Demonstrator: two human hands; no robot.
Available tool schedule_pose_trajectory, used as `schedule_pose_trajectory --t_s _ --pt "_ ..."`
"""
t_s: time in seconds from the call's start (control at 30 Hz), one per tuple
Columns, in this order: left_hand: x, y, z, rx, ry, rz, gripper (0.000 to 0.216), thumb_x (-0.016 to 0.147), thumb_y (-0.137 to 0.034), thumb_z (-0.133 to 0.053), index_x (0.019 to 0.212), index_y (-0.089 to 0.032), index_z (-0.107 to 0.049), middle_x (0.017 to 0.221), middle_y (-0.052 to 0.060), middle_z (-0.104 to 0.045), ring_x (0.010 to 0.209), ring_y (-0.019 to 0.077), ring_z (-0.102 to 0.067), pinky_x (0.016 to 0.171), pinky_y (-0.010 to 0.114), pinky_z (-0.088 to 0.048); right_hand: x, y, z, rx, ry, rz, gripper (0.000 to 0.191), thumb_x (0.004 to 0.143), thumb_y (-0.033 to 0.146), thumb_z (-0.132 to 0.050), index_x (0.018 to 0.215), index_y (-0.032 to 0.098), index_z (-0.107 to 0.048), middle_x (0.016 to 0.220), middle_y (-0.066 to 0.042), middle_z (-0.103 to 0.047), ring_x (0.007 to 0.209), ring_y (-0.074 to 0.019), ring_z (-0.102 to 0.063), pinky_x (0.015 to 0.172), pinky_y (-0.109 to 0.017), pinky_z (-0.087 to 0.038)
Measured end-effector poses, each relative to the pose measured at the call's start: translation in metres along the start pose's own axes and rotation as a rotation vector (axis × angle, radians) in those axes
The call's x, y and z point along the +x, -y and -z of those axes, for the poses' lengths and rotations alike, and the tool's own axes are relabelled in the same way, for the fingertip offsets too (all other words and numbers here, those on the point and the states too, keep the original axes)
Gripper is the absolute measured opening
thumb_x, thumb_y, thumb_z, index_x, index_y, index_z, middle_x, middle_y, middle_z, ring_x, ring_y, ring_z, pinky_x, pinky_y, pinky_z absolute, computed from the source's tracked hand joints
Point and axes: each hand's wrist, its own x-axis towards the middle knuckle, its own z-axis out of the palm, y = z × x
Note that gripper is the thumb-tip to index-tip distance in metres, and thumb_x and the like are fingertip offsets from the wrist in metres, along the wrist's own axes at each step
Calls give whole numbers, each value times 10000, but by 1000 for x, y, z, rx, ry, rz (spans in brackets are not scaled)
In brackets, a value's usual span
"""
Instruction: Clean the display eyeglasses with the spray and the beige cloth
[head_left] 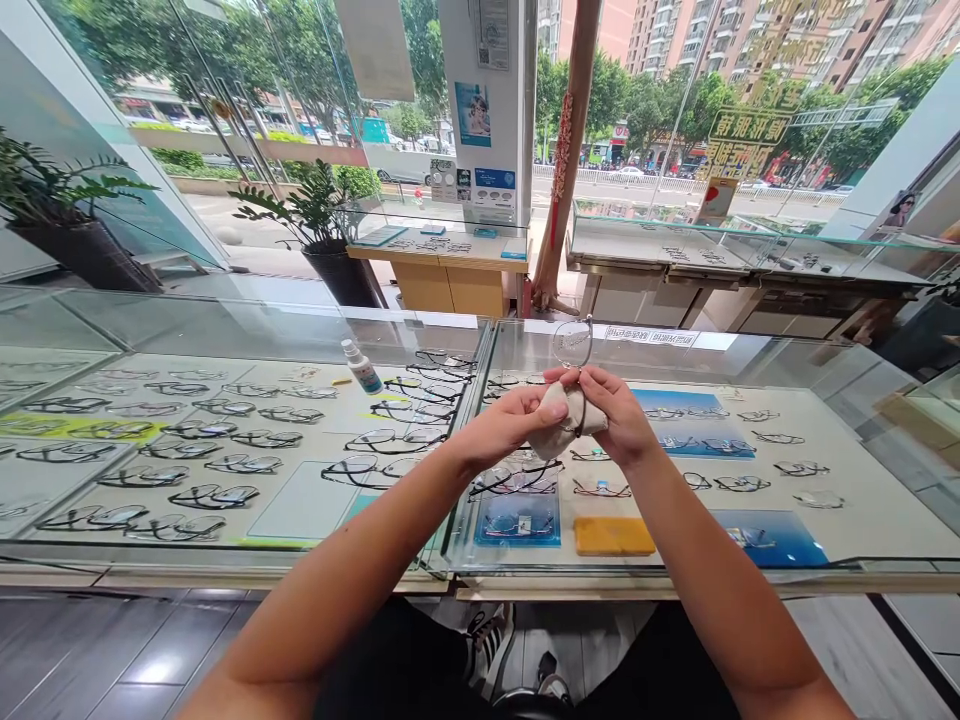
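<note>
Glass counter (750, 345) under hands; spray bottle (362, 366) left, yellow case (613, 536) below.

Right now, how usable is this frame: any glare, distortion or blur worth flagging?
Head view: bright daylight, sharp on both hands, left hand and right hand, holding the cloth and glasses; reflections wash over the glass counter; wide-angle bending at the edges; street outside slightly overexposed.

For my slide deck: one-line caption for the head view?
Both hands, left hand and right hand, rub glasses with a cloth above a glass counter.
</note>
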Motion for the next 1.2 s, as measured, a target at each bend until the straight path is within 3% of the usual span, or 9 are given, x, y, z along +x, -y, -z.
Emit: schedule_pose_trajectory --t_s 0.3,0.63,0.73,0.83,0.97,1.1,1.2 --pt "2 6 -8 41 -153 -69 526 787 -584 -958 899 -155 -675 734 -18 -521 622 91 -413 598 249 -283 0 -2 -4 21 -75 0 348 825 601 -947 909 277 -853 1222 -77 -872 1238 -303 -761 1048 -438 -614" --pt "3 9 -13 24 -267 -73 665 735 -560 -1006 1191 -141 -767 826 -13 -600 713 115 -530 656 244 -402 -2 -3 -8 93 -78 -12 293 835 539 -959 886 272 -848 1201 -57 -873 1088 -232 -768 907 -334 -621" --pt "3 9 -13 46 -275 -67 664 738 -604 -991 1144 -130 -765 851 12 -630 723 123 -556 649 243 -411 -3 -4 -8 88 -75 -24 295 839 543 -955 894 274 -848 1214 -56 -871 1035 -225 -773 818 -318 -622" --pt "3 9 -13 70 -275 -58 671 754 -667 -955 1090 -122 -754 769 -15 -582 632 92 -464 580 230 -329 -3 -3 -9 48 -69 -11 312 835 562 -952 895 275 -845 1214 -57 -867 1015 -235 -776 801 -340 -627" --pt "4 8 -14 127 -292 -132 597 800 -681 -916 983 -135 -757 738 -29 -533 639 94 -427 597 242 -320 -3 -4 -11 -12 -76 28 336 805 586 -969 886 284 -847 1108 -50 -865 1024 -254 -774 904 -409 -642" --pt "6 10 -16 120 -319 -215 569 835 -681 -891 861 -138 -724 787 -7 -546 688 106 -432 641 257 -348 -3 -4 -11 3 -71 58 293 801 549 -982 869 292 -860 1080 -47 -859 1159 -278 -769 991 -419 -631" --pt "7 12 -18 114 -314 -231 599 878 -709 -842 758 -155 -650 683 -42 -432 644 100 -344 619 258 -305 -3 -3 -11 31 -55 61 251 807 522 -981 855 300 -876 1118 -44 -860 1205 -289 -770 1046 -433 -621"
